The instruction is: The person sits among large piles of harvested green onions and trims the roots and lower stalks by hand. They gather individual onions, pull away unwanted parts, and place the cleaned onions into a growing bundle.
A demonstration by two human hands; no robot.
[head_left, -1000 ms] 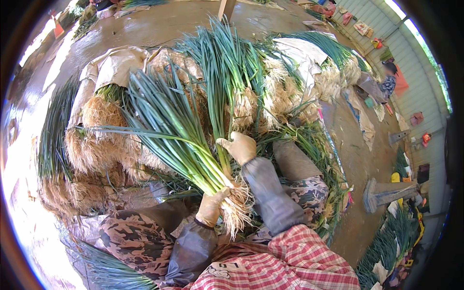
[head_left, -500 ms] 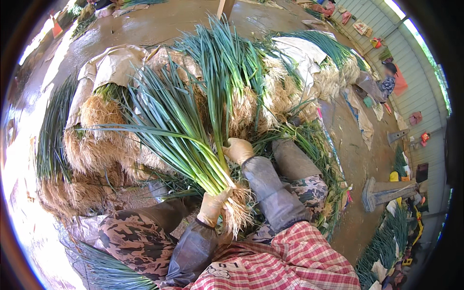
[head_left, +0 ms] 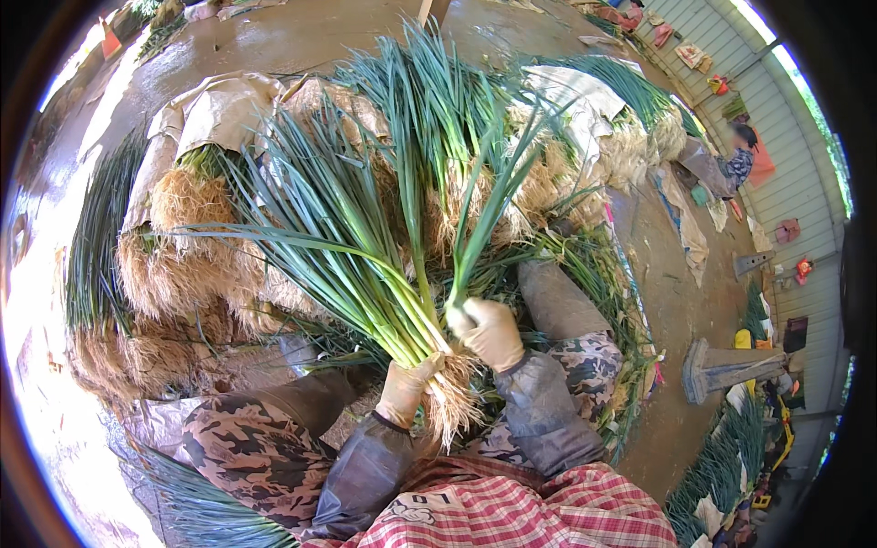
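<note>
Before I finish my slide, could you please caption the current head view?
Left hand grips a bunch of green onions just above the roots while the right hand holds separate green leaves.

My right hand (head_left: 490, 334) hides the lower ends of the green stalks (head_left: 469, 259) it grips mid-frame, while the bottom edge cuts off my checked shirt (head_left: 557, 511).

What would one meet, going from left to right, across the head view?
Leftmost bundle, left knee, left hand, right hand, right knee, co-worker.
</note>
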